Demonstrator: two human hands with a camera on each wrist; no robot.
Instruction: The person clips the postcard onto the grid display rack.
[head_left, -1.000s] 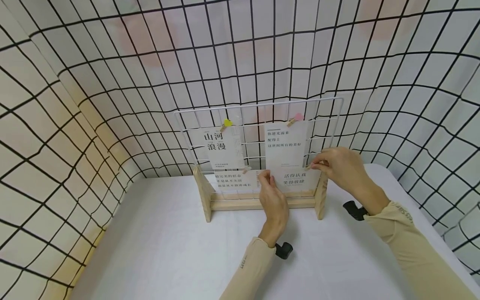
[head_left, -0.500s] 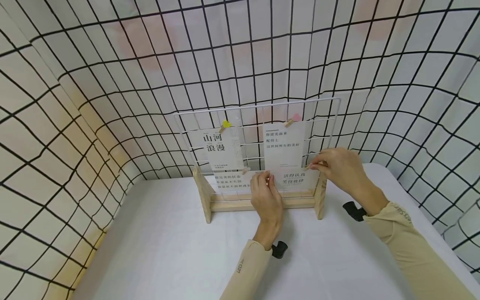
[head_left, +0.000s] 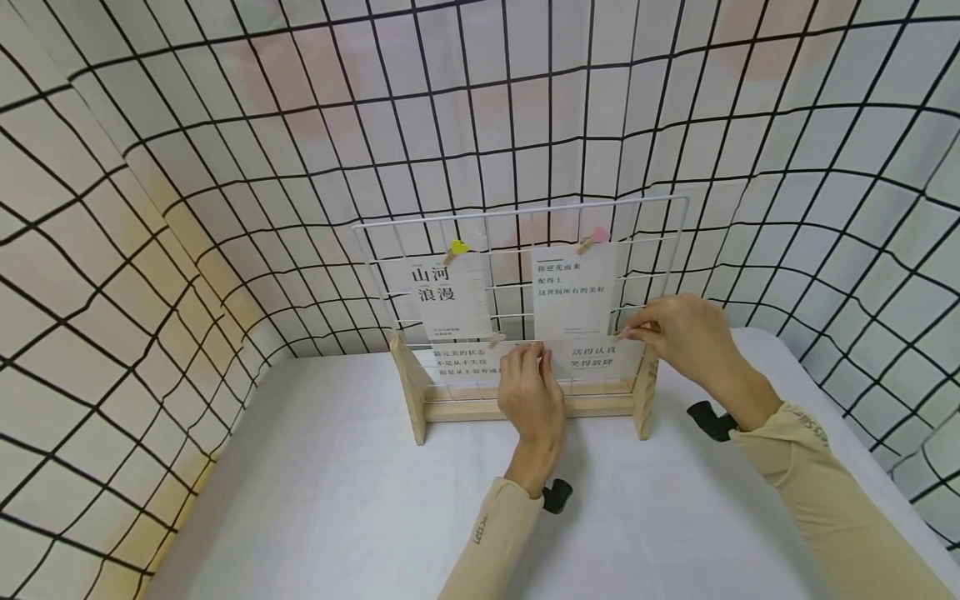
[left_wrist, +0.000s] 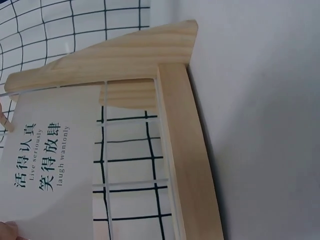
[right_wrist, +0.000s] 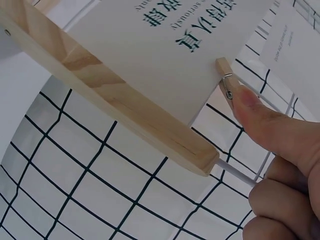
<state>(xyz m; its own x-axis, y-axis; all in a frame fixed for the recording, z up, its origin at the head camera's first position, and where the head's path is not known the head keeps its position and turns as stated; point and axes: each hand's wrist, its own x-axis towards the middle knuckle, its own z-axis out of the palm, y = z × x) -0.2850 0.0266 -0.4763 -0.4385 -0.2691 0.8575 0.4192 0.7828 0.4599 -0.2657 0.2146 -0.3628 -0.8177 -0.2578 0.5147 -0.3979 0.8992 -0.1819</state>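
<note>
My right hand (head_left: pixel 678 333) pinches a small wooden clothespin (right_wrist: pixel 226 82) between thumb and fingers. The tip of the clothespin lies at the upper corner of a white printed card (left_wrist: pixel 60 155), low on the right half of a white wire grid rack (head_left: pixel 517 212). At that card's other upper corner, my left hand (head_left: pixel 531 396) holds the edge with curled fingers; a fingertip (left_wrist: pixel 7 231) shows on the card in the left wrist view. Another card (head_left: pixel 457 358) hangs to the left, partly covered by the left hand.
Wooden feet (head_left: pixel 408 387) and a crossbar (head_left: pixel 465 411) support the rack on a white-covered table (head_left: pixel 337 483). Two upper cards hang from a yellow heart clip (head_left: pixel 457 247) and a pink clip (head_left: pixel 597 237). Black wire mesh (head_left: pixel 300 175) surrounds the back and sides.
My left hand has shifted a little to the left and turned, so more of its back shows. The right hand stays at the card's corner with the clothespin.
</note>
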